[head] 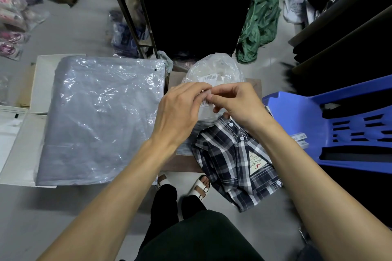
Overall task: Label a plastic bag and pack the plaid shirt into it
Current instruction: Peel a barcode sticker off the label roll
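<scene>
A folded plaid shirt [233, 165], dark blue and white with a paper size tag, lies on a low brown surface in front of me. Above it, my left hand [180, 112] and my right hand [235, 101] meet at their fingertips, both pinching a small white barcode label strip [204, 103]. Behind the hands a clear plastic bag [214, 68] holding white labels stands bunched up. A large stack of clear plastic bags [101, 121] lies flat on a white box to the left.
A blue plastic chair [331, 125] stands at the right with label strips [300, 139] on its seat edge. A dark metal rack [135, 17] and green cloth [258, 23] are behind. Packed goods [12, 17] lie on the floor at far left. My sandalled feet [199, 186] are below.
</scene>
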